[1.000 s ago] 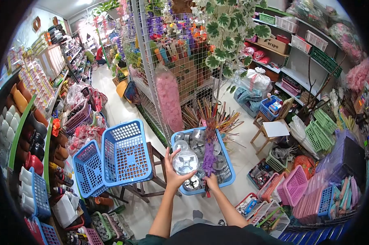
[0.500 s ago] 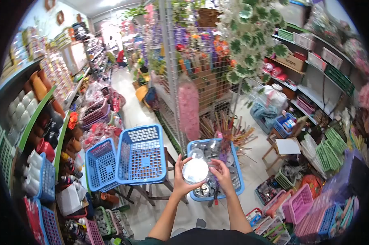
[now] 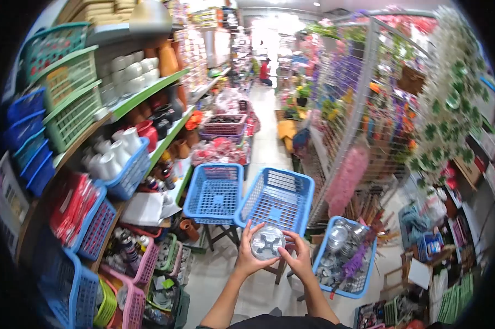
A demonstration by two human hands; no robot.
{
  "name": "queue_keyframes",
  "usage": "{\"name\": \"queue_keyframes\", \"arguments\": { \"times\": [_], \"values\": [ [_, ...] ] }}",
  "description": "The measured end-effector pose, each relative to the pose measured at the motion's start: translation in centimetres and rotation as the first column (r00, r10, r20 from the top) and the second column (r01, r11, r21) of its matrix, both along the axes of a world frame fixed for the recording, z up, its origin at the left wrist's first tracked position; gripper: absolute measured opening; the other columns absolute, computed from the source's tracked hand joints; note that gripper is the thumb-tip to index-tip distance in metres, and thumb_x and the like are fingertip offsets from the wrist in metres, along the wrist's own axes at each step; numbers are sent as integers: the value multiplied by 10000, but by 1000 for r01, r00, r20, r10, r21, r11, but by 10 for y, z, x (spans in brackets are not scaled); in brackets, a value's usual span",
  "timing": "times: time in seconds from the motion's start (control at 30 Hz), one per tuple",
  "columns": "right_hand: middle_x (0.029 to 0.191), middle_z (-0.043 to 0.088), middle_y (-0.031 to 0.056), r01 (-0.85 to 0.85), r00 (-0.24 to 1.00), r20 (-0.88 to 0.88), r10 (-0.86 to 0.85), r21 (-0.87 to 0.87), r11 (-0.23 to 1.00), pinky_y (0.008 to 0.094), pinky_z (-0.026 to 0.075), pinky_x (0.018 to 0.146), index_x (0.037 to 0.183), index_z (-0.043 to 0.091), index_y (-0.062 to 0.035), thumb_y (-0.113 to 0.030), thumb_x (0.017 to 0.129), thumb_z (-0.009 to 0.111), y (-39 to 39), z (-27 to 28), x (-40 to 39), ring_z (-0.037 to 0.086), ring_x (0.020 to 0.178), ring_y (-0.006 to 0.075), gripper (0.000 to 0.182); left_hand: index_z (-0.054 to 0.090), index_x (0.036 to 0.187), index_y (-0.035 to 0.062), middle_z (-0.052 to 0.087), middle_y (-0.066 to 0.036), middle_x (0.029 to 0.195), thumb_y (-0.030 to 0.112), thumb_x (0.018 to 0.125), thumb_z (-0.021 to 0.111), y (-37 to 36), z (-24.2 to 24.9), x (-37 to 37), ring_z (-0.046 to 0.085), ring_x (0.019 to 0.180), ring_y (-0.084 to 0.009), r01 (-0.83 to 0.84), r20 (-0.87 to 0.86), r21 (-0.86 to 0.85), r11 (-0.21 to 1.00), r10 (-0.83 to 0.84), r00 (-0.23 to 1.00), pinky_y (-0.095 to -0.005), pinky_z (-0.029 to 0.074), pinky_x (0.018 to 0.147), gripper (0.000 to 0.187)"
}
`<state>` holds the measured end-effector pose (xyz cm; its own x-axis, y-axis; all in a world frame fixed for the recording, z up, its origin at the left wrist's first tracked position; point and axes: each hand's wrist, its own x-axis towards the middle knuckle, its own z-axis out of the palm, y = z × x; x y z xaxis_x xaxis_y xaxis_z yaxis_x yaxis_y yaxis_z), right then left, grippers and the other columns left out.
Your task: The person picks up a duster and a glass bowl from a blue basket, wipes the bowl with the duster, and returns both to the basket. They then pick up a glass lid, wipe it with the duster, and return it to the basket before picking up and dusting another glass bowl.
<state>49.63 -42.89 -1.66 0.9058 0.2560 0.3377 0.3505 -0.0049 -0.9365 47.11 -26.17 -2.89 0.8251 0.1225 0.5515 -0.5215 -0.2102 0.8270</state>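
Observation:
Between both hands is a round, clear plastic piece (image 3: 267, 243) with a dark cross-like shape in its middle; its exact kind I cannot make out. My left hand (image 3: 248, 259) curls round its left edge. My right hand (image 3: 298, 255) grips the right edge, thumb against the lower right of its face. Just beyond the hands is a blue plastic basket (image 3: 307, 192) raised on a stool, with a second blue basket (image 3: 188, 213) to its left. Right of my hands, a blue basket (image 3: 369, 277) holds clear round items and a purple piece (image 3: 354, 267).
Shelves (image 3: 148, 90) with white vases and baskets line the left side. A metal grid rack (image 3: 362, 71) with artificial flowers stands on the right. An aisle (image 3: 269, 126) runs ahead, where a person in red (image 3: 265, 71) is far off. Pink baskets (image 3: 135, 299) are low left.
My view has turned left, so the baskets and rack appear further right. The round piece, still in both hands, now shows a dark cross shape instead of a bright reflective face.

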Motion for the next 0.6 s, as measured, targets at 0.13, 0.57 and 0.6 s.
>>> {"name": "queue_keyframes", "arguments": {
  "times": [0.13, 0.57, 0.6],
  "values": [
    [1166, 581, 130, -103, 991, 83, 105, -25, 994, 326, 501, 839, 1212, 551, -11, -97, 764, 727, 65, 14, -15, 591, 1033, 204, 489, 75, 1471, 55, 428, -203, 1362, 126, 526, 891, 59, 9, -33, 478, 1228, -282, -155, 29, 17, 988, 154, 988, -393, 404, 1027, 1251],
    [1206, 530, 129, -616, 761, 248, 600, -16, 788, 347, 468, 886, 1281, 465, 4, -140, 713, 772, 260, 23, -119, 550, 1081, 221, 661, 132, 1461, 24, 471, -200, 1336, 180, 536, 888, 202, 30, -206, 489, 1210, -297, -654, 178, 30, 756, 639, 748, -399, 407, 1012, 1205],
    [1208, 527, 142, -647, 728, 271, 630, -33, 762, 352, 478, 875, 1278, 461, 5, -161, 692, 797, 271, 23, -128, 555, 1093, 244, 695, 132, 1461, 24, 471, -200, 1336, 180, 536, 888, 207, 30, -219, 489, 1210, -297, -685, 180, 32, 728, 670, 721, -399, 407, 1012, 1205]
  ]
}}
